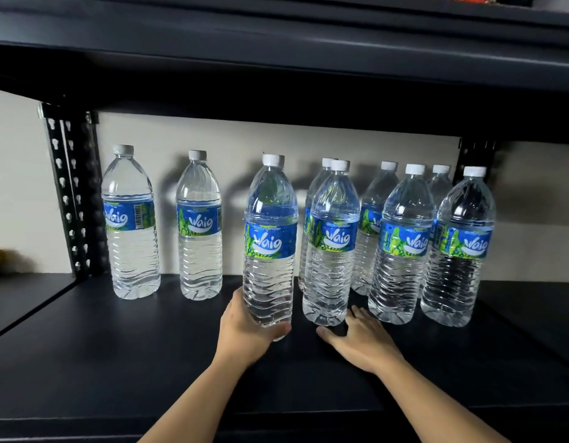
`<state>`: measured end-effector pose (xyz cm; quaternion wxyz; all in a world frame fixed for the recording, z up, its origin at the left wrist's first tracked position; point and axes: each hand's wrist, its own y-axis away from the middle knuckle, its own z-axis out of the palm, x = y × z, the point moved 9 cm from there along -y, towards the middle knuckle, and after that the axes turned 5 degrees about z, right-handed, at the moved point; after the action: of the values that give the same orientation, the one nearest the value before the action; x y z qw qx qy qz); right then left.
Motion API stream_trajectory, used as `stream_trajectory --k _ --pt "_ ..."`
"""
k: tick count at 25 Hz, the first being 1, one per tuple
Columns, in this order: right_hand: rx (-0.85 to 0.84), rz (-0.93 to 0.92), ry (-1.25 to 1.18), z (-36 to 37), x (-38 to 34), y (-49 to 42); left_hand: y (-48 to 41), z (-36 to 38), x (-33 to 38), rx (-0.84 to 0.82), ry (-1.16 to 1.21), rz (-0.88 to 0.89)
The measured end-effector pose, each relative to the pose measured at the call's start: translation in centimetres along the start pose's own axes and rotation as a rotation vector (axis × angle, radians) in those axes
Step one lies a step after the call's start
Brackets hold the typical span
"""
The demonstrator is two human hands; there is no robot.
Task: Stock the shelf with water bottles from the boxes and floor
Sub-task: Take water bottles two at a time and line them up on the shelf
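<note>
A: Shelf [116,362] first: a dark, flat, matte board with a pale back panel [238,139] behind. Why the gap in the middle?

B: Likely it's meant for the held bottle [268,244], upright between the two back bottles [200,225] on the left and the two-deep cluster [401,244] on the right.

A: And the grip?

B: Left hand [244,327] curls round its base of clear, ribbed plastic, probably to steer it low. Right hand [363,340] lies flat with fingers spread, holding nothing, perhaps bracing.

A: Smallest?

B: White ridged caps [273,159].
</note>
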<state>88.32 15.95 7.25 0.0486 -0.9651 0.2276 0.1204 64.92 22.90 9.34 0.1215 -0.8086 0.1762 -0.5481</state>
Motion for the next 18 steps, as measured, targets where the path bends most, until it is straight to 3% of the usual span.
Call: stream_trajectory --k 18 --pt "0.039 0.018 -0.036 -0.1 0.1 -0.4 -3.2 0.9 -1.4 -0.027 -0.081 -0.031"
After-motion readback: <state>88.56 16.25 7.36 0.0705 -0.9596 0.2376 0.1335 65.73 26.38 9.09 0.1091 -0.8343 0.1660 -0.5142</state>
